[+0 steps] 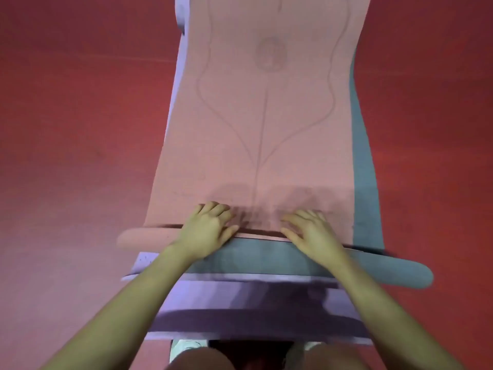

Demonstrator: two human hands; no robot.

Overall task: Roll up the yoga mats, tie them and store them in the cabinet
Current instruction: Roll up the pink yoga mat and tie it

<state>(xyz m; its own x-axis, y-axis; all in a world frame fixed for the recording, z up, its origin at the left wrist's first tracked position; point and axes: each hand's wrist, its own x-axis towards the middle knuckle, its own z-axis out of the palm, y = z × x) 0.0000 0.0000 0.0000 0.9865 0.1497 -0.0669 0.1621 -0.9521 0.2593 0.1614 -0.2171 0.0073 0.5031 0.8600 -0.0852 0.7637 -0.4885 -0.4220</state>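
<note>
Fingers (213, 209) of the left hand (206, 231) and right hand (312, 233) lie spread and bent, pressing down on the rolled end of the pink yoga mat (261, 116); neither hand closes around anything. Red floor (80, 129) surrounds the stack. That pink mat stretches away, printed with curved lines. Under it a grey-teal mat (365, 169) shows along the right edge, its rolled end (400, 271) jutting right. Beneath both, a lavender mat (253, 292) lies nearest the person's knees.

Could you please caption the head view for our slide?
Both hands press the rolled end of stacked pink, grey and purple mats.
</note>
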